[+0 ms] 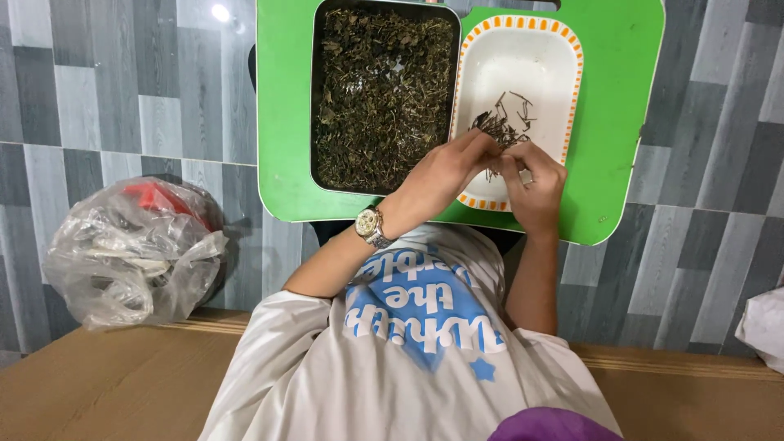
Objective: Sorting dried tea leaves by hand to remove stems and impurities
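Sorting step: both hands over white dish, left hand and right hand pinching one bunch of stems. Dried leaves fill dark tray beside dish on green worktop. Next likely: drop stems into dish, reach for tray.

Just the background stuff around the green table

There's a crinkled clear plastic bag on the grey patterned floor off to one side, with something red and white inside. A wooden ledge runs along the near edge, and a bit of another white bag peeks in at the opposite side.
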